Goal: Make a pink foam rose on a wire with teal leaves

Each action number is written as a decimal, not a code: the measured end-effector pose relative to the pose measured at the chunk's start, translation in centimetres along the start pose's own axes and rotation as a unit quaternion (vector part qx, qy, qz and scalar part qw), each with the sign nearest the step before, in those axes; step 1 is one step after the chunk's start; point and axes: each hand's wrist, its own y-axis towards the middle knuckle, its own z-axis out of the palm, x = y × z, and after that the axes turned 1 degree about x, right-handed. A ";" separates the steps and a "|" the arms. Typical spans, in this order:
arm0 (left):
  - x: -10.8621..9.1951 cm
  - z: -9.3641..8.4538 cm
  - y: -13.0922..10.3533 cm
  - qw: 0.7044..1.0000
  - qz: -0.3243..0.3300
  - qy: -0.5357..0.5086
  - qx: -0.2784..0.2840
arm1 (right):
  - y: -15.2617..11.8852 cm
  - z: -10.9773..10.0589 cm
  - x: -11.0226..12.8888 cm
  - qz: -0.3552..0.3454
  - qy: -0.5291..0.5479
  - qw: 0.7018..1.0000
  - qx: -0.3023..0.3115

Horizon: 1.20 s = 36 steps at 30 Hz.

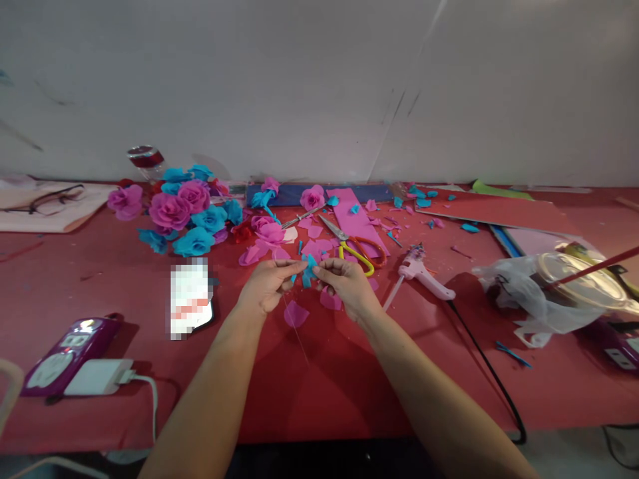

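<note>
A small blue crepe paper piece (309, 266) is pinched between my two hands, low over the table. My left hand (264, 285) grips its left side with closed fingertips; a thin pale strand runs down from near those fingers. My right hand (347, 286) has thumb and finger closed on its right side. Beneath lie pink paper petals (295, 314). Just beyond my right hand rest scissors (357, 249) with yellow and orange handles. Farther right is a pink glue gun (424, 276) with a glue stick beside it.
A bunch of pink and blue paper flowers (184, 209) stands at the back left. A phone (190, 299), a purple power strip (70, 356) and a white charger (100, 377) lie left. A plastic bag (544, 299) sits right. The glue gun's black cord (492, 372) trails to the front edge.
</note>
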 end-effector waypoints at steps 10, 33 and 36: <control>0.2 -0.7 0.4 0.998 -0.020 0.045 -0.045 | 0.6 -0.2 -0.2 0.037 0.010 0.999 -0.026; 0.4 -1.6 0.8 0.991 0.002 0.111 -0.069 | 1.5 -1.6 -0.4 -0.058 -0.050 0.990 -0.118; 0.3 -1.5 0.8 0.993 -0.003 0.097 -0.073 | 1.4 -1.6 -0.3 -0.046 -0.048 0.992 -0.109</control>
